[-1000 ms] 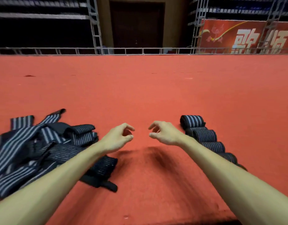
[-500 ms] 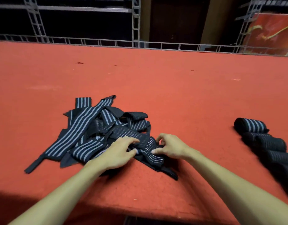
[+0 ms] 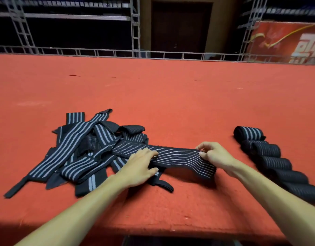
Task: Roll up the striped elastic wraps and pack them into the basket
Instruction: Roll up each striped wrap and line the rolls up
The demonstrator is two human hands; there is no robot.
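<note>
The wrap (image 3: 179, 157) looks light, soft and stretchy; right grip (image 3: 215, 155) pinches its 3 o'clock end, left grip (image 3: 140, 166) presses it flat-fingered. Rolling should start at that end.

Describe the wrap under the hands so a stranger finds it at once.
On the red table, look between the loose pile and the rolled wraps. One wrap lies stretched there, the left hand pressing it, the right hand pinching its end. Alone, it is neither tangled nor rolled.
</note>
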